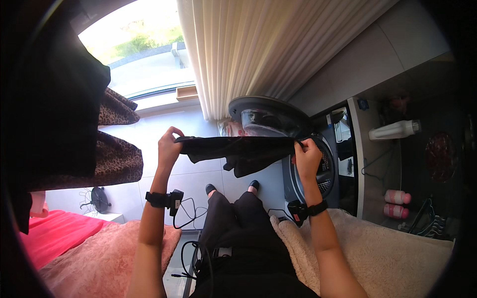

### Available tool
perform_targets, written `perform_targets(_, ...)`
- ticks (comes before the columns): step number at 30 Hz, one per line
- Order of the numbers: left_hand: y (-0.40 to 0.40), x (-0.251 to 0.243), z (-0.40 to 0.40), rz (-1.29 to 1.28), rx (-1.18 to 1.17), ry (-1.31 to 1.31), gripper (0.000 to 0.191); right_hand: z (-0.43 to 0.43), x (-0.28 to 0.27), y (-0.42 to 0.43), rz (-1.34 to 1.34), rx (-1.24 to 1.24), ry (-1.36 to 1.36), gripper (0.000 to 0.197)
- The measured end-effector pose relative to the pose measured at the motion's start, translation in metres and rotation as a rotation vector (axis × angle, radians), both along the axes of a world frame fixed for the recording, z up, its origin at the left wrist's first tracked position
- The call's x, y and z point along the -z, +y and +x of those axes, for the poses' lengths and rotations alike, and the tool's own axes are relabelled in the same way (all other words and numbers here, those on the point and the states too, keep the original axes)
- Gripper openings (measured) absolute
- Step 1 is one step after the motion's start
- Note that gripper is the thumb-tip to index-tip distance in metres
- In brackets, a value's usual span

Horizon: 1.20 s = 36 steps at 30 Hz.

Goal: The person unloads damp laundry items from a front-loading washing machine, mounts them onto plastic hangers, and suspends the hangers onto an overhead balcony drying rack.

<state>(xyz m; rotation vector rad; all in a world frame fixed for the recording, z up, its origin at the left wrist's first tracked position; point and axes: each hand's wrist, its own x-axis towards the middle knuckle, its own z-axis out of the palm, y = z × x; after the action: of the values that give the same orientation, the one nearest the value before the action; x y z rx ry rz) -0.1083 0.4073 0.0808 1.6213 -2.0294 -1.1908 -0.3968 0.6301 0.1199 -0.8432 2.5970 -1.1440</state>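
A black garment (238,149) is stretched out level between my two hands, its lower edge hanging loose. My left hand (170,147) pinches one end of its upper edge. At the other end my right hand (307,154) grips the opposite corner. Just behind my right hand stands a front-loading washing machine (290,178), its round door (268,108) swung wide. The drum (326,167) shows partly past my right wrist. What kind of garment it is, I cannot tell.
Dark clothing (63,111) and leopard-print cloth (119,160) hang at left. A pink fleece blanket (108,257) lies lower left, a beige one (372,249) lower right. On the right shelf are a white bottle (393,130), pink bottles (397,196) and hangers (428,219). A pleated curtain (253,44) hangs ahead.
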Motion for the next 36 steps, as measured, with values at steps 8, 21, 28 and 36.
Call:
perform_targets(8, -0.014, 0.017, 0.02, -0.163, 0.221, -0.23, 0.012, 0.004, -0.01, -0.01, 0.06, -0.096, 0.264, 0.018)
perform_targets(21, 0.042, 0.014, -0.026, -0.229, 0.256, 0.283, 0.022, 0.059, -0.052, -0.048, -0.24, -0.352, -0.207, 0.014)
perform_targets(28, 0.094, 0.014, -0.08, -0.425, 0.984, 0.226, 0.059, 0.059, -0.062, -0.07, -0.254, -0.35, -0.31, 0.015)
perform_targets(36, 0.114, 0.007, -0.137, -0.182, 0.424, 0.529, 0.027, 0.059, -0.066, -0.088, -0.284, -0.446, -0.474, 0.007)
